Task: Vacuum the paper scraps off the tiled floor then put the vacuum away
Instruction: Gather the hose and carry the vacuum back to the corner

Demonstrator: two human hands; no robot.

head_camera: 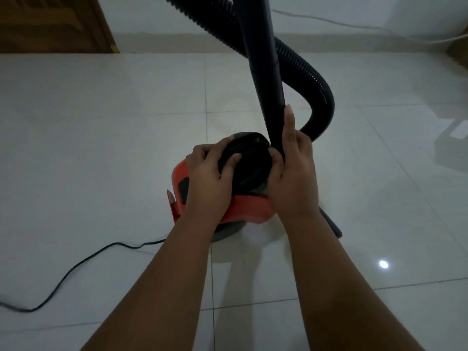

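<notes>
A small red vacuum (249,207) stands on the pale tiled floor (101,148) in the middle of the view. On top of it sits a round black part (249,165). My left hand (210,178) grips the left side of that black part. My right hand (293,173) holds its right side and also presses against the rigid black tube (263,72), which rises toward the top edge. A ribbed black hose (314,82) loops behind the tube on the right. No paper scraps show on the floor.
The vacuum's black power cord (83,262) snakes across the floor to the lower left. A brown wooden door (50,24) stands at the back left. A white cable (379,29) runs along the far wall. A dark flat nozzle (331,224) lies right of the vacuum.
</notes>
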